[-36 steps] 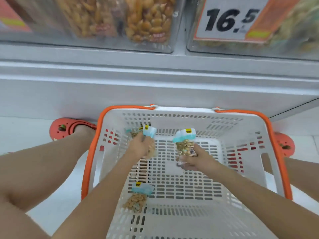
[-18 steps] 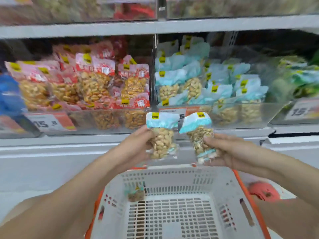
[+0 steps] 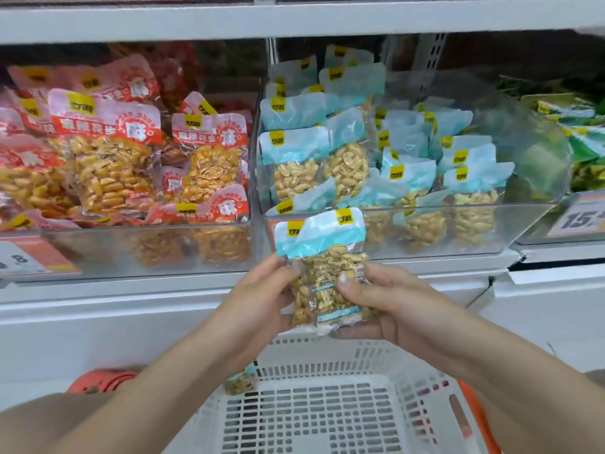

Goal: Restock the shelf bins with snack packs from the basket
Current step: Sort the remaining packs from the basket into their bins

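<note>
Leftmost, far: clear plastic shelf bin packed with red-topped packs of orange-yellow nuts. Orange price tag on its front, partly cut off by the picture's edge.

Near left, low: orange clog on the floor, beside the white plastic basket with orange rim.

Left hand raised in front of the shelf edge, fingers curled round the left side of a blue-topped clear pack of peanuts. That pack sits behind and partly hidden by a second blue-topped pack, the two overlapping and upright. Right hand grips the front pack from the right, thumb pressed on its face, other fingers wrapped under and behind. Both packs are held together above the basket, just in front of the middle bin.

One more small blue-topped pack lies in the basket's far left corner, mostly hidden by the left forearm.

Centre, far: clear bin of blue-topped peanut packs, standing in loose rows, fuller on the left.

Right, far: green packs, blurred, contents not readable. Orange-and-white price tag beneath, digits starting 15.
</note>
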